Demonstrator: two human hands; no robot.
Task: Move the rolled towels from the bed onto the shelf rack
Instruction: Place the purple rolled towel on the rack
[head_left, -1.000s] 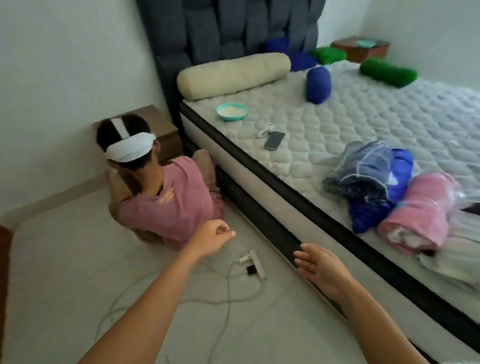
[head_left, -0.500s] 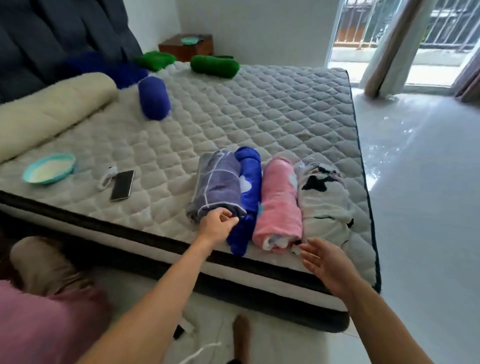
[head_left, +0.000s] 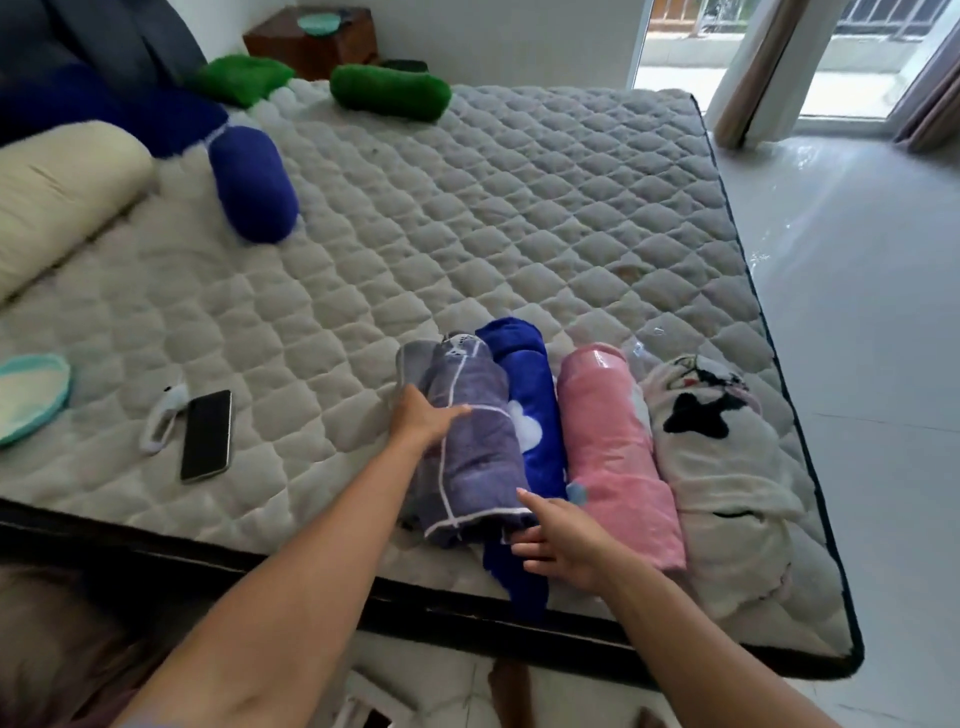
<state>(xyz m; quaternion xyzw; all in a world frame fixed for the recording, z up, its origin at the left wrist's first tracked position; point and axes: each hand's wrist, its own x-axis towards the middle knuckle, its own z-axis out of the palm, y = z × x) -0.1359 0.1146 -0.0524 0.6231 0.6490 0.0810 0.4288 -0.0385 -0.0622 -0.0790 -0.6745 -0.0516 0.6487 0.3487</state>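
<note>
While four rolled towels lie side by side at the near edge of the bed (head_left: 467, 218), a person's left hand (head_left: 423, 422) rests flat against the side of the grey-purple towel (head_left: 467, 447), thumb laid over its top, fingers hidden behind the roll. At that towel's near end, the right hand (head_left: 563, 540) is spread open, index finger touching the roll's end, the other fingers on the blue towel (head_left: 530, 415) pressed against it; whether either hand has a real grip cannot be told. Beyond the right hand come the pink towel (head_left: 613, 447) and then the white towel (head_left: 722, 478) with black markings. Left of the left hand, a dark phone (head_left: 207, 435) and a small white object (head_left: 163, 421) lie on the quilted mattress, with a teal bowl (head_left: 31, 397) farther out. Well past both hands, toward the headboard, sit a blue bolster (head_left: 254, 184), a green bolster (head_left: 389, 93) and a cream bolster (head_left: 57, 192).
</note>
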